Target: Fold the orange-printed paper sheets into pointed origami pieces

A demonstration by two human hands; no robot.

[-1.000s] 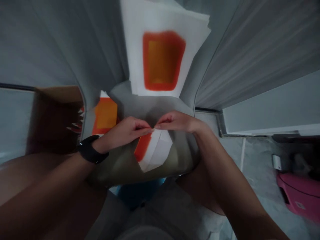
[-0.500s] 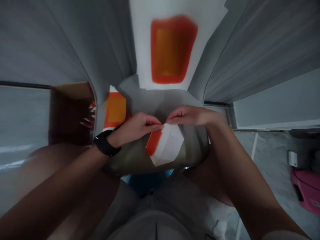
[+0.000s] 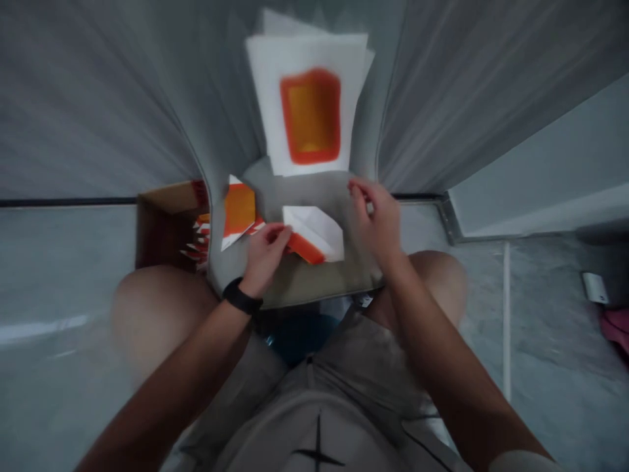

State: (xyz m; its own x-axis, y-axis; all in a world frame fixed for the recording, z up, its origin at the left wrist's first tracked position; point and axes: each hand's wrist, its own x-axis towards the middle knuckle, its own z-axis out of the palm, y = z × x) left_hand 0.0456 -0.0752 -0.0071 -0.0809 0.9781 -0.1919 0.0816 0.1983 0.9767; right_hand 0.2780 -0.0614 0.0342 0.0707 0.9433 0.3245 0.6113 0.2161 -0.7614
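Observation:
My left hand (image 3: 268, 252) pinches the left corner of a folded paper piece (image 3: 319, 229), white with an orange-red edge, which lies tilted over a grey chair seat (image 3: 339, 278). My right hand (image 3: 379, 219) is apart from it, to the right and slightly farther back. Its fingers are curled in and blurred, and nothing shows in them. Another folded paper (image 3: 240, 208), orange and yellow with white tips, lies left of my left hand. Behind, a stack of white sheets (image 3: 268, 98) with an orange print leans against the chair back.
On the floor at left, an open cardboard box (image 3: 164, 200) holds several red-and-white folded papers (image 3: 199, 242). My knees flank the seat. Below the seat is something dark blue (image 3: 302, 334). A white object (image 3: 595, 287) and a pink one (image 3: 616, 328) lie far right.
My right hand has let go of the paper and moved back and to the right. The paper has turned, its orange edge now facing me, with my left hand still on it. The view has shifted.

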